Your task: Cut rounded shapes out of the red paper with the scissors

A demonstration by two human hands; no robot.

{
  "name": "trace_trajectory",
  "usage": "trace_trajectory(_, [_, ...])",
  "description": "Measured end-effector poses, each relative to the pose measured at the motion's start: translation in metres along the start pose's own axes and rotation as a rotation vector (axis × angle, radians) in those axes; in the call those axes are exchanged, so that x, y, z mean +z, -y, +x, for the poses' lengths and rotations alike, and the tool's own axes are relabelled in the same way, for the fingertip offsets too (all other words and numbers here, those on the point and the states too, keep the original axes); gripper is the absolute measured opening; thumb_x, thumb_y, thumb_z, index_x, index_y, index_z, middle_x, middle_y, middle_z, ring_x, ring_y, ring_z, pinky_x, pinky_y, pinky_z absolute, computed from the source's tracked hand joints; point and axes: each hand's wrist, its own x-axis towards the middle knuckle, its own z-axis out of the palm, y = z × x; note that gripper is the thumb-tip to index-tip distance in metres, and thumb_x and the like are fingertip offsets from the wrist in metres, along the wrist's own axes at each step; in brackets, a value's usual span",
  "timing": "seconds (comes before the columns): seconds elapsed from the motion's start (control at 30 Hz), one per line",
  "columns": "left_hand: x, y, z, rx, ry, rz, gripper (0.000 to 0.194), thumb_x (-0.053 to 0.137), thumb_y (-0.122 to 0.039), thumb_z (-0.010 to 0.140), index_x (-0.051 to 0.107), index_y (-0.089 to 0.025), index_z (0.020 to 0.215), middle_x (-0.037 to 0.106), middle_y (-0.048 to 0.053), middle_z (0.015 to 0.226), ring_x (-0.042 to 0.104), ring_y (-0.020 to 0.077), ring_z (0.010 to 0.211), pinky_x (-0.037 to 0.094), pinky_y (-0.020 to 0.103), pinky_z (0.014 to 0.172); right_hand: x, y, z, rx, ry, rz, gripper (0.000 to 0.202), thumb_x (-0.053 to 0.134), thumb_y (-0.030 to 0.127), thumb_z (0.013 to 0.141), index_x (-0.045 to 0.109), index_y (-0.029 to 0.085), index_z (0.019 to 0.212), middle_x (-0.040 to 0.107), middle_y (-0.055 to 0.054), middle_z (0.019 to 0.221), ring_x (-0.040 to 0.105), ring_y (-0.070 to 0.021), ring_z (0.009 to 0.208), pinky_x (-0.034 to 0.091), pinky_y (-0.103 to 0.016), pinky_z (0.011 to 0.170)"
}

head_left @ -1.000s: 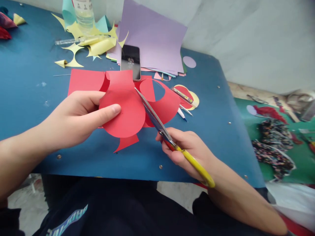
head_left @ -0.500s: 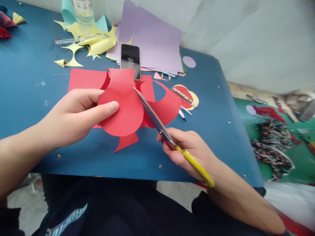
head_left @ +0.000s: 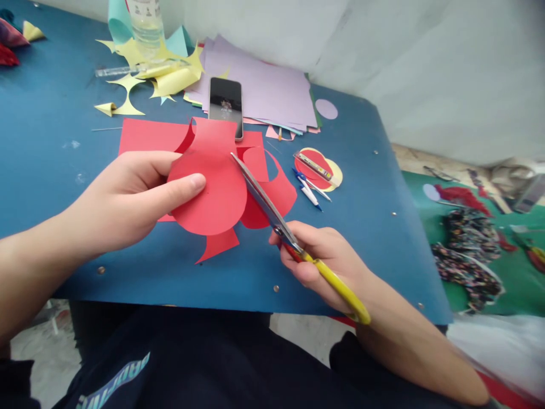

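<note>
My left hand (head_left: 145, 193) pinches a sheet of red paper (head_left: 213, 199) at its left side, the thumb on top and the other fingers hidden beneath. The paper has a rounded lower edge, and cut strips curl off to its right and below. In my right hand (head_left: 319, 255) is a pair of scissors (head_left: 266, 207) with yellow handles. Their blades look closed together and lie along the paper's right edge, tip pointing up and left. Under the held piece, a flat red sheet (head_left: 149, 136) rests on the table.
A phone (head_left: 225, 102) lies beyond the paper, against a stack of purple sheets (head_left: 268, 91). Yellow scraps (head_left: 179, 76) surround a clear bottle (head_left: 147, 28). To the right are pens (head_left: 310, 193) and red and yellow paper circles (head_left: 336, 173) with a small narrow case (head_left: 314, 165) on top.
The red strip right of the scissors has swung downward and inward, uncovering the pens. The raised purple sheet at the back has settled lower. Both hands have barely moved.
</note>
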Motion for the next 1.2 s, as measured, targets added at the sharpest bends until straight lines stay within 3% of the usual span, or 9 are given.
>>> trace_trajectory(0.3, [-0.0017, -0.0013, -0.0035, 0.048, 0.046, 0.069, 0.022, 0.075, -0.031, 0.108, 0.087, -0.019, 0.093, 0.088, -0.003, 0.092, 0.08, 0.0122, 0.078, 0.066, 0.017, 0.064, -0.0017, 0.0031, 0.0014, -0.043, 0.025, -0.064, 0.074, 0.056, 0.093, 0.104, 0.067, 0.021, 0.11, 0.061, 0.004, 0.065, 0.048, -0.0128, 0.052, 0.038, -0.029, 0.051])
trace_trajectory(0.57, [-0.0013, -0.0024, -0.0018, 0.005, 0.025, 0.057, 0.021, 0.078, -0.036, 0.105, 0.09, -0.021, 0.096, 0.089, 0.001, 0.092, 0.081, 0.0175, 0.079, 0.067, 0.023, 0.065, -0.0032, 0.0006, 0.0009, -0.004, 0.021, -0.08, 0.079, 0.06, 0.098, 0.098, 0.069, 0.02, 0.109, 0.054, 0.005, 0.065, 0.041, -0.0129, 0.054, 0.037, -0.03, 0.052])
trace_trajectory(0.83, [-0.0008, -0.0023, -0.0024, -0.013, 0.008, 0.027, 0.019, 0.077, -0.032, 0.106, 0.09, -0.02, 0.098, 0.089, 0.001, 0.093, 0.081, 0.0161, 0.08, 0.066, 0.021, 0.067, -0.0031, -0.0007, -0.0009, -0.009, 0.01, -0.084, 0.079, 0.059, 0.098, 0.098, 0.069, 0.02, 0.109, 0.055, 0.004, 0.065, 0.043, -0.0132, 0.054, 0.037, -0.029, 0.052])
trace_trajectory(1.2, [-0.0022, -0.0027, -0.0021, 0.002, -0.028, 0.049, 0.02, 0.075, -0.034, 0.107, 0.09, -0.02, 0.103, 0.086, 0.0, 0.089, 0.081, 0.0189, 0.081, 0.066, 0.027, 0.068, -0.0014, 0.0014, 0.0009, -0.002, -0.011, -0.084, 0.082, 0.059, 0.101, 0.096, 0.069, 0.02, 0.106, 0.055, 0.005, 0.062, 0.044, -0.0131, 0.052, 0.036, -0.03, 0.05])
